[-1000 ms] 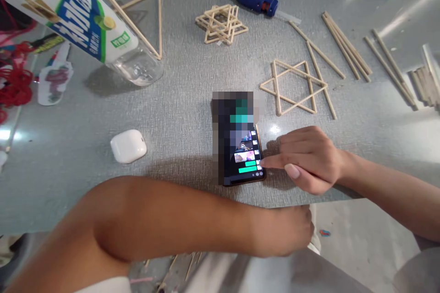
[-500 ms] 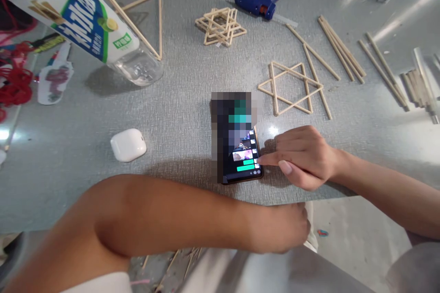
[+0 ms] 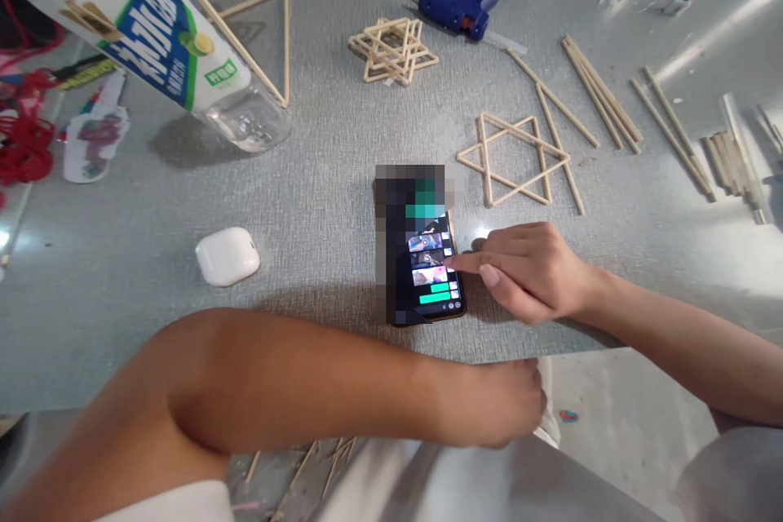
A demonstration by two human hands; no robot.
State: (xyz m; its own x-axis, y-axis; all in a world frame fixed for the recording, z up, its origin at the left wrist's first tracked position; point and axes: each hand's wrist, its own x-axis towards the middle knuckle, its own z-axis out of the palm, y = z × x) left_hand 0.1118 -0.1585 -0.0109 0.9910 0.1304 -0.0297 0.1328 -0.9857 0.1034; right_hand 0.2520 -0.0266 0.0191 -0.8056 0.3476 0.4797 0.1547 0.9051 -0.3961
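A smartphone point(image 3: 439, 310) lies on the grey table, its lit screen partly blurred out and showing video thumbnails with green bubbles. My right hand point(image 3: 532, 269) points at it from the right, index finger stretched to the screen's right edge and the other fingers curled. It holds nothing. My left forearm lies across the front of the table, below the phone. At the table's edge my left hand point(image 3: 505, 404) is closed with its fingers curled under; whatever may be inside is hidden. Just beyond the phone is a flat star of wooden sticks point(image 3: 488, 159).
A clear labelled bottle point(image 3: 245, 118) stands at left, near a white earphone case point(image 3: 227, 256). Farther back are a layered stick star point(image 3: 395, 50) and a blue glue gun point(image 3: 456, 12). Loose sticks point(image 3: 603, 94) lie at right. Red cord point(image 3: 28, 126) sits at far left.
My right index finger has moved slightly up and left along the phone's screen edge. My left arm stays across the table front. The view has shifted slightly.
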